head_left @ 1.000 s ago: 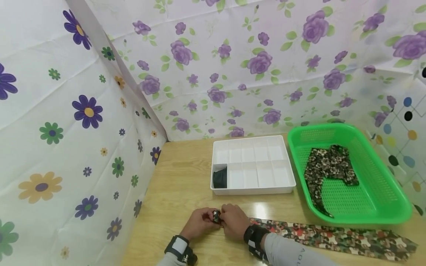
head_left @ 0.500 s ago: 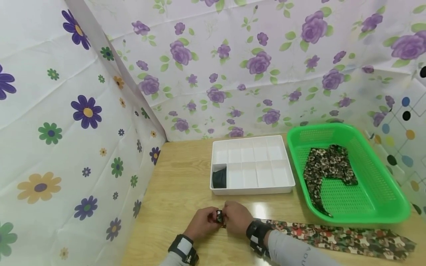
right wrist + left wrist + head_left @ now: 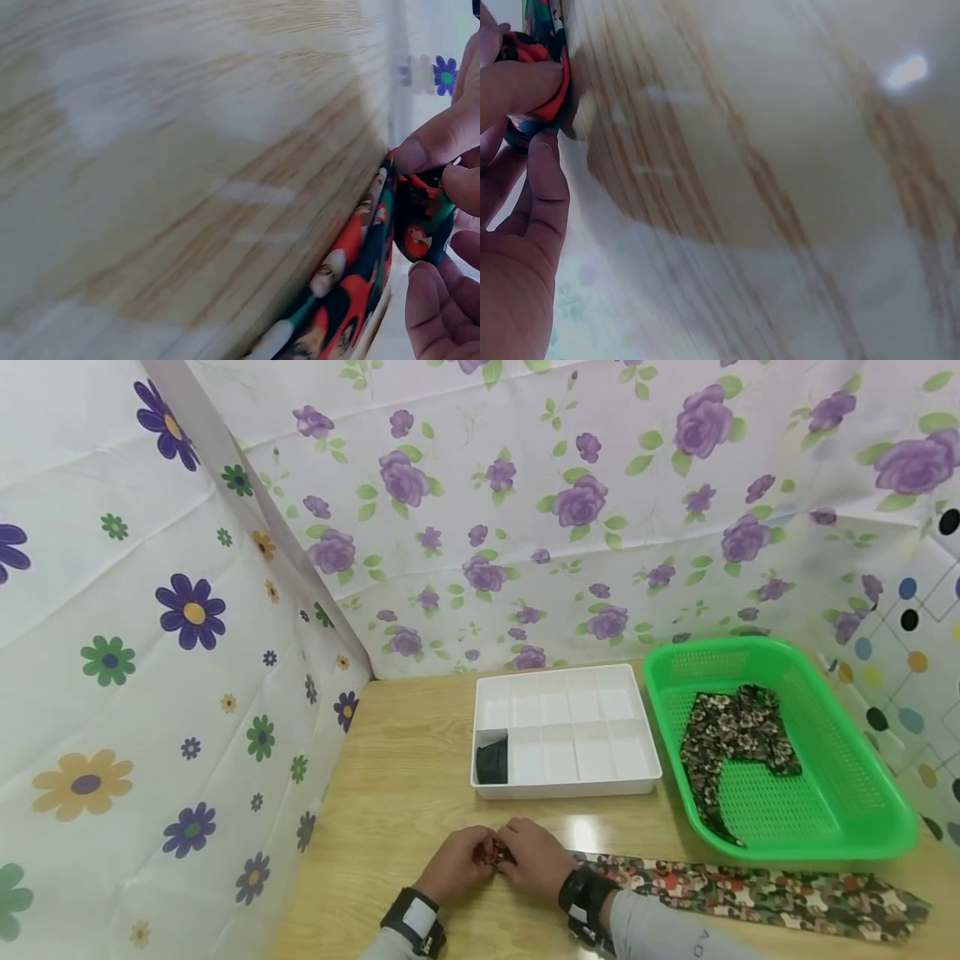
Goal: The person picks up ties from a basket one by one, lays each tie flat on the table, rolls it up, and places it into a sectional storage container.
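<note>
A necktie (image 3: pixel 735 889) with a multicoloured, camouflage-like print lies stretched across the front of the table. Its left end is wound into a small roll (image 3: pixel 420 240). The left hand (image 3: pixel 455 862) pinches this roll between thumb and fingers, as the left wrist view shows up close. From the other side the right hand (image 3: pixel 536 858) grips it too, thumb at the spot where the flat strip meets the roll. In the head view the fingers cover most of the roll, and the right hand and wrist hide part of the strip.
Behind the hands stands a white divided box (image 3: pixel 566 791), with a dark rolled cloth (image 3: pixel 492 762) in its front left compartment. At right a green basket (image 3: pixel 855 835) holds dark floral fabric (image 3: pixel 727 727). Patterned sheets (image 3: pixel 450 527) wall in the table (image 3: pixel 397 760).
Both hands have worked the roll round between the fingers; a redder side now shows on it. The right hand's fingers have shifted over it. The head view has drifted slightly.
</note>
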A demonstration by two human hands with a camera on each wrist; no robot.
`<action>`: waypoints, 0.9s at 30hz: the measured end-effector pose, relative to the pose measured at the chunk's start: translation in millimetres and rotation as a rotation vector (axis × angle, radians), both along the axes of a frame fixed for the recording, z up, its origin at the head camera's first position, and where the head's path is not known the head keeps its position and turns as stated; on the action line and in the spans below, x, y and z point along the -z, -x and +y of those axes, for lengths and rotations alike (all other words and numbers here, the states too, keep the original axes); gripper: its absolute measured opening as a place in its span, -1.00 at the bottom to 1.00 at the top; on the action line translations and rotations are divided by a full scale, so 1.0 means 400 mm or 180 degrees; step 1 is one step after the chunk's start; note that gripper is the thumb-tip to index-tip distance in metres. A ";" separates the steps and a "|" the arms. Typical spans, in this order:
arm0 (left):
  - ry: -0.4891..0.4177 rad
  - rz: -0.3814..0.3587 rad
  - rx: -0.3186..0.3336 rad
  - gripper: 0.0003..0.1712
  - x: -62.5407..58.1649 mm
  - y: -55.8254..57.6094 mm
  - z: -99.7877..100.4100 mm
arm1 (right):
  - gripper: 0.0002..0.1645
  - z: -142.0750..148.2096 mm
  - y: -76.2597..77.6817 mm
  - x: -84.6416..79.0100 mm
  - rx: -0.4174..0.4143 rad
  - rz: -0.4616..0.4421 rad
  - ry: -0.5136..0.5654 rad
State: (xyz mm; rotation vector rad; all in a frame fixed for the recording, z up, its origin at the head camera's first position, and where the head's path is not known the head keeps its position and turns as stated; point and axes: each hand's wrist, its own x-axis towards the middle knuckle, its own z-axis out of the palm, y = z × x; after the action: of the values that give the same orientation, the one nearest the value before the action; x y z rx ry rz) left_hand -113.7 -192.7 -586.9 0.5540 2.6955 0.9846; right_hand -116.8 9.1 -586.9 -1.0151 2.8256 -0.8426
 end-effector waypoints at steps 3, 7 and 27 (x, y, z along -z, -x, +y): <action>0.0001 0.0004 0.0028 -0.64 0.003 0.000 -0.001 | -0.75 0.005 -0.002 0.016 0.0008 0.0006 -0.0037; -0.0087 -0.0042 0.0013 -0.65 0.009 -0.002 -0.003 | -0.75 0.012 -0.010 0.032 0.0020 -0.0061 -0.0089; -0.0945 -0.0374 -0.0318 -0.58 0.020 -0.016 0.010 | -0.77 0.027 -0.033 0.060 0.0330 0.0037 0.0189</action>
State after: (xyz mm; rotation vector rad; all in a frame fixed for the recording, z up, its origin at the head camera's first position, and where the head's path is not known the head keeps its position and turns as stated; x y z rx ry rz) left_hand -107.4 -188.9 -594.8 0.4002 2.5101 1.4113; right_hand -103.8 19.8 -610.7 -0.8892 2.9013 -0.9381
